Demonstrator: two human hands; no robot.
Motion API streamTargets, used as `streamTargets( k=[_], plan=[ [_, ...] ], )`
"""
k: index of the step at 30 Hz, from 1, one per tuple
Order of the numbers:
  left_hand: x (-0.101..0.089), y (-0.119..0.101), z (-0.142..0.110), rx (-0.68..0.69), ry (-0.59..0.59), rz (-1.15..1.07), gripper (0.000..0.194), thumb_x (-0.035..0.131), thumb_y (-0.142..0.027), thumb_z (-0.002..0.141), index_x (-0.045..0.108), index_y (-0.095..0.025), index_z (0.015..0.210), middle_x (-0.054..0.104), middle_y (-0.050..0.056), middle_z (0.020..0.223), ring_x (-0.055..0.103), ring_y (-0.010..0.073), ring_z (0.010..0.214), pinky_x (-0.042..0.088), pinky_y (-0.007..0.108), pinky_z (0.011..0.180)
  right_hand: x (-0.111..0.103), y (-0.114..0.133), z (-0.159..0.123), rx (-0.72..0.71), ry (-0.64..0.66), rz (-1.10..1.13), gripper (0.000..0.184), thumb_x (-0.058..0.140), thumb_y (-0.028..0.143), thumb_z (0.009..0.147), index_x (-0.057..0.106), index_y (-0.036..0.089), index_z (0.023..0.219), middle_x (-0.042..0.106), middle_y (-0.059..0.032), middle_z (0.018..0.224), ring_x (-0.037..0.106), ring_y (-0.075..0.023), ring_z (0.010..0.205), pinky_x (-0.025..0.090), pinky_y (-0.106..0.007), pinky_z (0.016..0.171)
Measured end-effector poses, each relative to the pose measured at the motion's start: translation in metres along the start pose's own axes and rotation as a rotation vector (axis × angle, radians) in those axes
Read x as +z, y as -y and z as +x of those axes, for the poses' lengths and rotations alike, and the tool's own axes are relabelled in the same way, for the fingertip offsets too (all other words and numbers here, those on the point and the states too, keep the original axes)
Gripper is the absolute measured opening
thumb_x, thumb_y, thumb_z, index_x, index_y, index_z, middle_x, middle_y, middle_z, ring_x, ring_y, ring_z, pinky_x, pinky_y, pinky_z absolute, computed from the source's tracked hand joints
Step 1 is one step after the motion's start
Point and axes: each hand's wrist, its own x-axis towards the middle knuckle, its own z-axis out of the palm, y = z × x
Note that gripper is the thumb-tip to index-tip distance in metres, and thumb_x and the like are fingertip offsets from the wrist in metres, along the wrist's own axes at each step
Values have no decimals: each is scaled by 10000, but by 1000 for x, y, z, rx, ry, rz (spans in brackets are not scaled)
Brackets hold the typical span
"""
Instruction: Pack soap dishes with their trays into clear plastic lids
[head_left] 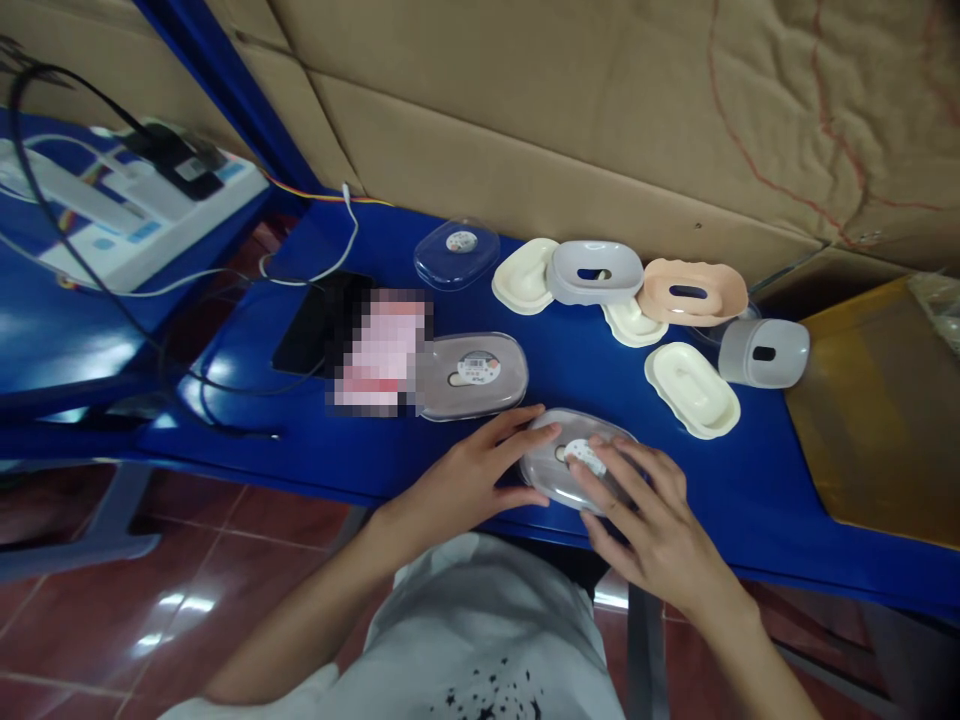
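Note:
A soap box with a clear lid (551, 480) and a round white sticker lies at the table's near edge. My left hand (502, 460) grips its left end, thumb on the near side and fingers on the far side. Spread fingers of my right hand (645, 500) rest over the lid and sticker, with the thumb by the near edge. Just left of it is another lidded soap box (495, 375) with a sticker. Farther back lie a clear lid (450, 262), a grey tray (596, 270), a peach tray (694, 290) and cream trays (690, 390).
A pixelated pink patch (386, 350) covers something beside a black flat object (311, 330). A power strip (165, 225) with cables lies left. On the right are a grey tray on its side (765, 352) and a brown box (885, 410). Cardboard (562, 130) walls the back.

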Motion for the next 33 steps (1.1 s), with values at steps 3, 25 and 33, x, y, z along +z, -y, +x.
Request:
streamTargets(
  k=[3, 25, 33],
  plan=[
    [0, 0, -1, -2, 11, 20, 758, 774, -430, 990, 392, -372, 1642, 491, 110, 1684, 551, 298, 1517, 540, 538, 1202, 9, 1, -1, -25, -13, -7, 623, 614, 388, 1075, 430, 330, 1668, 537, -89, 1663, 404, -394, 1577, 403, -678, 1232],
    [0, -13, 4, 128, -56, 275, 642, 628, -337, 1088, 362, -222, 1661, 331, 212, 1752, 380, 353, 1622, 494, 553, 1244, 17, -16, 14, 93, -57, 150, 693, 651, 389, 1060, 362, 366, 1689, 542, -76, 1653, 375, -362, 1614, 275, -693, 1307],
    [1, -18, 5, 230, -99, 472, 401, 635, -237, 1073, 608, -224, 1472, 525, 149, 1608, 544, 331, 1452, 543, 534, 1176, -12, -74, 100, 77, -178, 412, 427, 452, 309, 1137, 543, 323, 1554, 712, -63, 1466, 649, -253, 1376, 508, -490, 1160]
  ],
)
